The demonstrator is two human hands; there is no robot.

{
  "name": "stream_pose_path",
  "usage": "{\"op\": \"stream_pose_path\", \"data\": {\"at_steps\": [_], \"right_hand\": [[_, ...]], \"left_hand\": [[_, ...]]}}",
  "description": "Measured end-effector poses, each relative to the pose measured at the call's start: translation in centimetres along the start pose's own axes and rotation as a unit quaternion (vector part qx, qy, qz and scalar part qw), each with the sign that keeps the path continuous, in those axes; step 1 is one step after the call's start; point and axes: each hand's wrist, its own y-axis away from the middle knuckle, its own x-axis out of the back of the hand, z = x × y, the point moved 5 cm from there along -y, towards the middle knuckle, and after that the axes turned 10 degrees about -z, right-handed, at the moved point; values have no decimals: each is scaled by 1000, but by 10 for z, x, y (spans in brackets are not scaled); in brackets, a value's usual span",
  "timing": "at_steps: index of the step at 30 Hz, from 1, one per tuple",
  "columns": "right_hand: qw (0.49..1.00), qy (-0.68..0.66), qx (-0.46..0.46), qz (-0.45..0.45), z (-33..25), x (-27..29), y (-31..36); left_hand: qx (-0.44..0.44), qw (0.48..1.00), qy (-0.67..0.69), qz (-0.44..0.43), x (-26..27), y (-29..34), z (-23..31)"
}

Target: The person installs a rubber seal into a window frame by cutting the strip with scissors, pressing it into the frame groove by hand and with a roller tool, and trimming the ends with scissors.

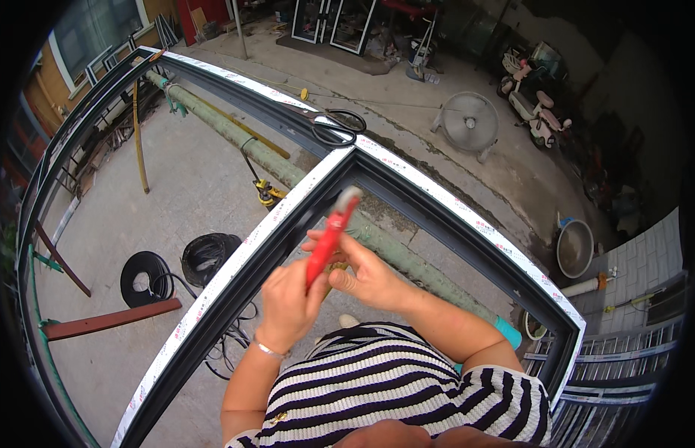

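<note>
A red-handled tool (329, 243) with a pale, rounded head slants upward in front of me; its head is blurred, so its exact kind is unclear. My left hand (284, 302) is closed around the handle's lower end. Curled against the handle from the other side is my right hand (370, 278), its fingertips partly behind the tool. Both hands are over the opening of a large window frame (467, 213), black inside with white printed film on its outer faces. Black-handled scissors (338, 128) lie on the frame where the crossbar meets the far rail.
Green pipes (213, 119) run under the frame. Black coils (144, 280), a reddish bar (112, 319) and a yellow tool (268, 193) lie below at left. Beyond the frame stand a round fan (469, 123), a pink scooter (534, 112) and a basin (575, 249).
</note>
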Motion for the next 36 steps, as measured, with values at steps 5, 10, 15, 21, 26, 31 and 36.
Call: {"op": "stream_pose_path", "data": {"at_steps": [5,10,15,21,26,31,36], "right_hand": [[960,-204,18,190,43,32,28],[933,-195,-3,301,42,43,65],[935,-240,22,261,43,37,76],[932,-255,18,257,51,49,88],[934,-257,9,249,55,53,91],[933,-267,0,243,52,52,90],[938,-249,-7,240,55,54,88]], "left_hand": [[-72,996,-56,-15,-13,-32,14],[-159,899,-407,33,-23,-92,-4],[-216,782,-582,-58,-59,-126,-23],[-215,791,-565,-91,-79,-138,-32],[-205,800,-556,-93,-86,-149,-35],[-195,806,-551,-94,-91,-158,-39],[-177,815,-543,-98,-95,-163,-38]]}}
